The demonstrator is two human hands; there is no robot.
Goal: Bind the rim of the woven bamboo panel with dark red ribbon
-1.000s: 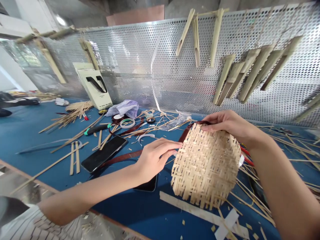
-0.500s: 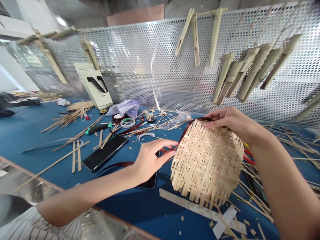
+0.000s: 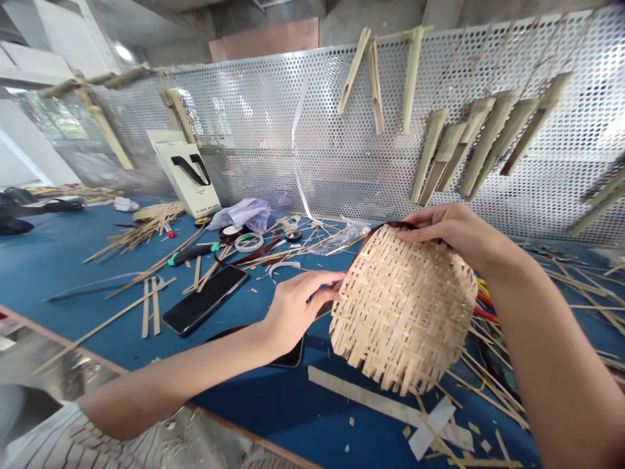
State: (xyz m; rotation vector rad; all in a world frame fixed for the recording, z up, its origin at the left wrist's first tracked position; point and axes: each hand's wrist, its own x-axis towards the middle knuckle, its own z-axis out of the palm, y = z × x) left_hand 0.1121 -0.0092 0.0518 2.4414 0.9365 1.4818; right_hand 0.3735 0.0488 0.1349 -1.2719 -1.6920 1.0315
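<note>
Woven bamboo panel [image 3: 405, 312], one, is held tilted over the blue tabletop [image 3: 263, 407]. Its top edge is pinched between thumb and fingers of the right hand [image 3: 446, 231]. One brown ribbon [image 3: 372, 233], laid along the rim, is gripped at the left edge by the left hand [image 3: 297, 306], fingertips nearly together. Two short bamboo strips [image 3: 155, 306] are seen beside one black smartphone [image 3: 206, 299].
</note>
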